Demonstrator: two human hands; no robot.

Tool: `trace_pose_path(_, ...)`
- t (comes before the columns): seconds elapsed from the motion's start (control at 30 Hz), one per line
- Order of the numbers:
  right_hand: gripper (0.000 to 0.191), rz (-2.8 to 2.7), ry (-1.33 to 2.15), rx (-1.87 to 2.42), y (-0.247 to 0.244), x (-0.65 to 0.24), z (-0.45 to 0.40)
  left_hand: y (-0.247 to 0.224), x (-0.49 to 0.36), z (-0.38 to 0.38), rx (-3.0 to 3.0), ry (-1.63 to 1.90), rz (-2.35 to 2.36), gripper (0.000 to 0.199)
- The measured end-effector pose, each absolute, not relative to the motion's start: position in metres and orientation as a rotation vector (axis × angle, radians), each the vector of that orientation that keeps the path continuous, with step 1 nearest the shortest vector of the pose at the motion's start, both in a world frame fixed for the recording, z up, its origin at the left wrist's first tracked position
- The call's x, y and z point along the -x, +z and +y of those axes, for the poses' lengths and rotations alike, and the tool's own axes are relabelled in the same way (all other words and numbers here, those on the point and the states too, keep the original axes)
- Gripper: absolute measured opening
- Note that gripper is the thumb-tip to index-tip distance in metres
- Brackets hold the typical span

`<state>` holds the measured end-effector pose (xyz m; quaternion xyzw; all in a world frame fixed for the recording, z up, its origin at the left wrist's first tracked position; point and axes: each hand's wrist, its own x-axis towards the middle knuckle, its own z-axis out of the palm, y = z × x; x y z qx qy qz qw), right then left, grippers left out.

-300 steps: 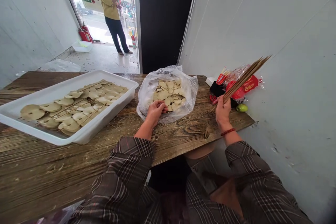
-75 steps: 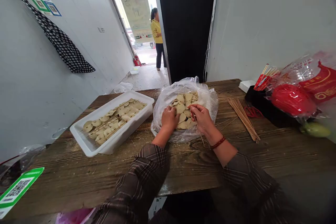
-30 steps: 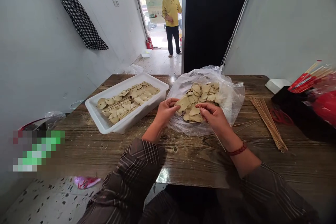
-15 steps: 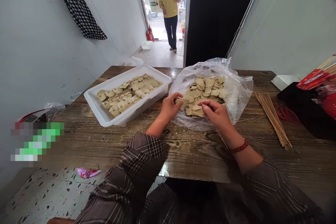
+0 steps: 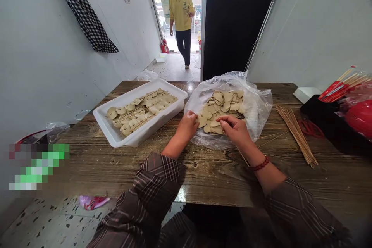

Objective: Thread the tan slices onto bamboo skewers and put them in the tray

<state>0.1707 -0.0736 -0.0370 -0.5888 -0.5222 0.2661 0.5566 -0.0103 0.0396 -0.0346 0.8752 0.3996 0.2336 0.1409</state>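
A clear plastic bag (image 5: pixel 257 104) lies open on the wooden table, with many flat beige round slices (image 5: pixel 226 100) in it. At its left edge my left hand (image 5: pixel 188 124) is closed on a beige slice (image 5: pixel 201 121). My right hand (image 5: pixel 236 128), over the front of the pile, pinches a thin wooden skewer (image 5: pixel 243 156) that runs back under the wrist. To the left stands a white tray (image 5: pixel 157 124) holding rows of slices threaded on skewers (image 5: pixel 136 118).
A bundle of skewers (image 5: pixel 297 135) lies on the table (image 5: pixel 203 178) at the right, near red scissors (image 5: pixel 310 128) and a black container (image 5: pixel 322 118). A person in a yellow hoodie (image 5: pixel 180 9) is in the doorway.
My left hand has turned and its fingers have closed in more at the bag's left edge. The person in the doorway has come nearer. The whole view has shifted slightly.
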Motion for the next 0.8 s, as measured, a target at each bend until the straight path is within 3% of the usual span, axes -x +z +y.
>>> trace_pose_path(0.3, 0.033, -1.253, 0.598, 1.399, -0.039, -0.170, -0.073, -0.032, 0.008, 0.033, -2.499, 0.836, 1.086, 0.015)
trace_pose_path(0.5, 0.033, -1.253, 0.561, 1.417, -0.034, -0.168, -0.076, -0.023, 0.009, 0.033, -1.885, 1.074, 0.932, 0.009)
trace_pose_path(0.63, 0.037, -1.282, 0.583, 1.407, -0.028, -0.162, -0.081, -0.015, 0.013, 0.033, -1.348, 1.062, 0.802, 0.024)
trace_pose_path(0.8, 0.035, -1.416, 0.554, 1.435, -0.023, -0.153, -0.087, -0.008, 0.015, 0.033, -1.173, 1.072, 0.775, 0.038)
